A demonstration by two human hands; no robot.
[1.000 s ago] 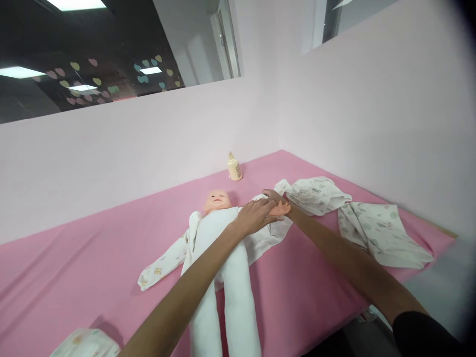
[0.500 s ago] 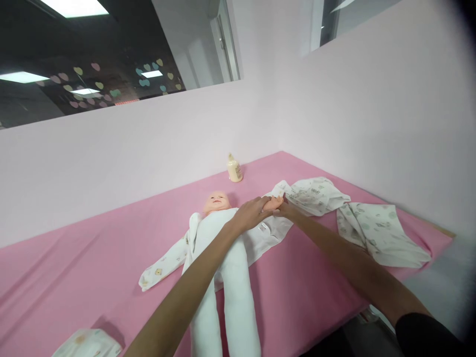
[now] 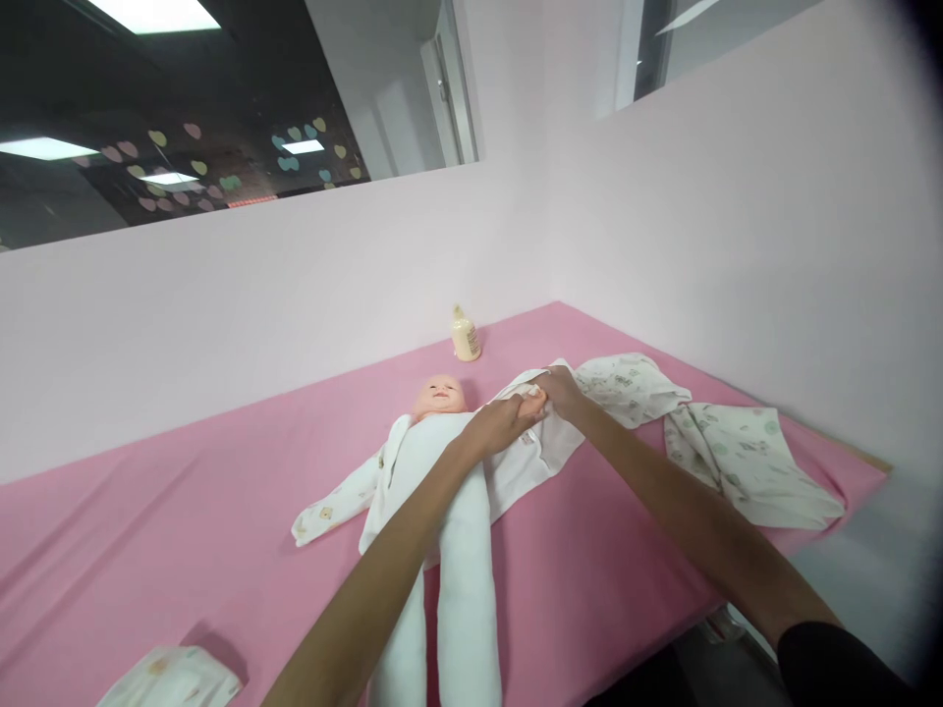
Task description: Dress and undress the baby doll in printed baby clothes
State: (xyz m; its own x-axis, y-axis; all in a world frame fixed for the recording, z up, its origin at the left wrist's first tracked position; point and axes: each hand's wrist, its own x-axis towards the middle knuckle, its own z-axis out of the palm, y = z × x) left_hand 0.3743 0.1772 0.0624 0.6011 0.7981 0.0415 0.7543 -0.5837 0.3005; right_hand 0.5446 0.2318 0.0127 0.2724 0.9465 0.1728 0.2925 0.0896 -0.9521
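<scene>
A baby doll with a white cloth body lies on its back, its head toward the wall. One doll arm, on the left, is inside a patterned sleeve of a white baby shirt. The rest of the shirt spreads under and beside the doll on the right. My left hand is closed around the doll's other arm near its small hand. Just beyond, my right hand grips the shirt's fabric by the doll's fingers. My right fingertips are partly hidden by the cloth.
A cream pump bottle stands near the back wall. Patterned white baby clothes lie along the right side of the pink-covered table. Another folded white cloth is at the front left. Walls border the back and right.
My right hand has drawn shirt fabric up beside the doll's hand. My left hand has shifted slightly left along the doll's arm. The doll's head and its sleeved arm have shifted slightly.
</scene>
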